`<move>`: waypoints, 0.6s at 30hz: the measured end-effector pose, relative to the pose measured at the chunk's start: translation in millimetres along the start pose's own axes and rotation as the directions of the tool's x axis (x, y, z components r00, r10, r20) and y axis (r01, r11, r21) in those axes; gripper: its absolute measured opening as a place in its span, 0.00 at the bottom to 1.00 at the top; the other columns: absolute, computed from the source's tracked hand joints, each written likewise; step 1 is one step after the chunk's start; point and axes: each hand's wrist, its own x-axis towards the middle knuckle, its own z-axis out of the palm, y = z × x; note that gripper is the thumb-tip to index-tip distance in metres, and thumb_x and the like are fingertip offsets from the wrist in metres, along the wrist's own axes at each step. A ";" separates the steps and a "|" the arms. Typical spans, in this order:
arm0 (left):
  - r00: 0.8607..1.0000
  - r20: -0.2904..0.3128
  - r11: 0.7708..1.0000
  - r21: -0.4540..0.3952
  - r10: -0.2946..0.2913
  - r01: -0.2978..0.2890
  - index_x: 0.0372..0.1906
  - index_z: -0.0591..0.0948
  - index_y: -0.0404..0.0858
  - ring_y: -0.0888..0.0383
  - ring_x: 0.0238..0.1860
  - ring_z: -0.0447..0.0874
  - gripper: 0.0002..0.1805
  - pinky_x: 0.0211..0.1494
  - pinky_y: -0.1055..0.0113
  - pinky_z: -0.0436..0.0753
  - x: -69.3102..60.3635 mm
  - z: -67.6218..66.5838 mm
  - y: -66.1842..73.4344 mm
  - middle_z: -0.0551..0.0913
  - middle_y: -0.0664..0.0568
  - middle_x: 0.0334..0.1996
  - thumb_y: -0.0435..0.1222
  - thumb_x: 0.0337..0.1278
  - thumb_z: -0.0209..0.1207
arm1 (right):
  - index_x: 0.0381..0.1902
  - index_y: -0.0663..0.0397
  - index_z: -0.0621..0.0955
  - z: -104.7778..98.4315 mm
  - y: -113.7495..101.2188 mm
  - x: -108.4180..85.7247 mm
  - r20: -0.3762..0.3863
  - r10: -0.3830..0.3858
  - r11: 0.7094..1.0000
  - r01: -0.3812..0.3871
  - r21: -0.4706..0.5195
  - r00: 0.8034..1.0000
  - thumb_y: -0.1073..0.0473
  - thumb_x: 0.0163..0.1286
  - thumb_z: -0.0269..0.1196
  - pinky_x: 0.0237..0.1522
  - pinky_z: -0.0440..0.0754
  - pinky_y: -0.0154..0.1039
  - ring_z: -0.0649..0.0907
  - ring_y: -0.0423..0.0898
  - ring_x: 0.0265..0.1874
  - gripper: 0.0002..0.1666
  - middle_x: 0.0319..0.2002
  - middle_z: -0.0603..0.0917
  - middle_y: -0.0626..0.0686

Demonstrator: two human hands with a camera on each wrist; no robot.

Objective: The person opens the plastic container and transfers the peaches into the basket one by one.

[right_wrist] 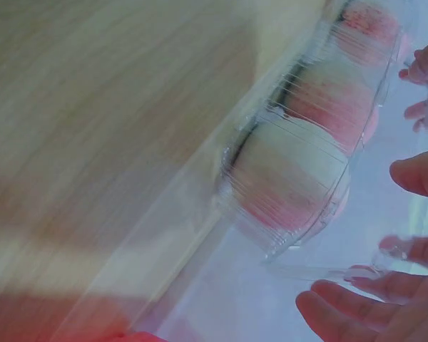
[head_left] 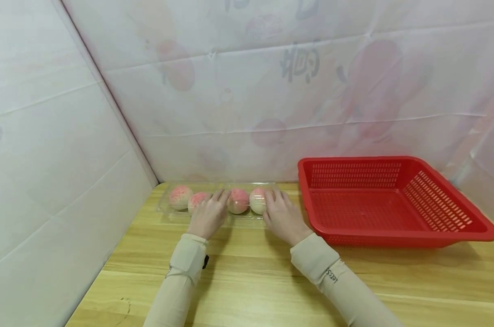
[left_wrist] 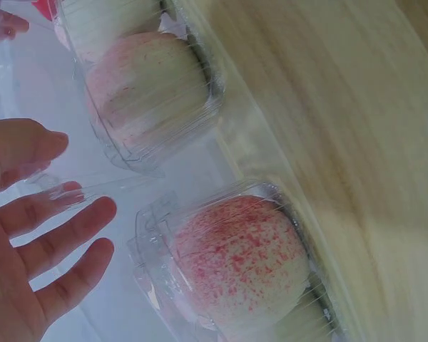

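Observation:
Two clear plastic clamshell boxes lie end to end at the back of the table. The left box (head_left: 165, 202) and right box (head_left: 247, 218) each show two pink-and-white, peach-like round pieces, such as the speckled one (left_wrist: 239, 256). My left hand (head_left: 208, 215) is where the boxes meet, partly covering one piece in the left box. Around the right box's far right end is my right hand (head_left: 284, 218). In both wrist views thumbs stand apart from loosely bent fingers, and fingertips (right_wrist: 332, 296) touch a thin clear plastic edge. The lids' fastening is unclear.
A red slotted plastic basket (head_left: 386, 236) stands on the wooden table (head_left: 251, 290), just right of my right hand. Behind the boxes hangs a pale printed cloth (head_left: 247, 104), and another cloth wall (head_left: 46, 181) closes off the left side.

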 end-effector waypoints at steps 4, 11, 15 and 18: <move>0.999 -0.017 0.999 0.008 -0.039 0.039 0.63 0.78 0.32 0.38 0.48 0.86 0.28 0.44 0.49 0.88 0.9 -4.7 0.5 0.82 0.35 0.57 0.30 0.56 0.71 | 0.56 0.73 0.73 -2.1 1.0 1.6 -0.026 0.000 1.000 0.000 -0.015 1.000 0.63 0.62 0.69 0.37 0.87 0.60 0.82 0.68 0.48 0.29 0.56 0.78 0.73; 0.996 -0.040 0.996 -0.016 -0.083 0.083 0.70 0.71 0.30 0.37 0.52 0.84 0.34 0.49 0.48 0.86 2.5 -10.8 -0.8 0.77 0.34 0.64 0.34 0.61 0.68 | 0.65 0.74 0.68 -4.4 3.5 4.2 -0.068 0.014 1.000 -0.014 0.008 0.998 0.61 0.62 0.71 0.44 0.85 0.62 0.81 0.69 0.52 0.39 0.60 0.75 0.74; 0.995 -0.057 0.997 -0.006 -0.076 0.076 0.72 0.69 0.30 0.39 0.52 0.84 0.36 0.47 0.49 0.87 2.4 -11.2 -1.1 0.73 0.34 0.68 0.35 0.61 0.68 | 0.70 0.74 0.65 -5.4 3.4 5.0 -0.054 0.037 0.999 -0.036 0.019 0.998 0.61 0.63 0.70 0.44 0.85 0.62 0.79 0.69 0.54 0.44 0.64 0.72 0.74; 0.994 -0.065 0.997 -0.004 -0.082 0.082 0.72 0.69 0.31 0.39 0.54 0.82 0.36 0.46 0.49 0.87 2.0 -10.7 -1.0 0.69 0.35 0.71 0.35 0.62 0.68 | 0.71 0.73 0.64 -4.7 4.1 5.5 -0.059 0.046 0.999 -0.044 0.026 0.997 0.62 0.62 0.70 0.43 0.86 0.62 0.78 0.70 0.56 0.44 0.66 0.70 0.74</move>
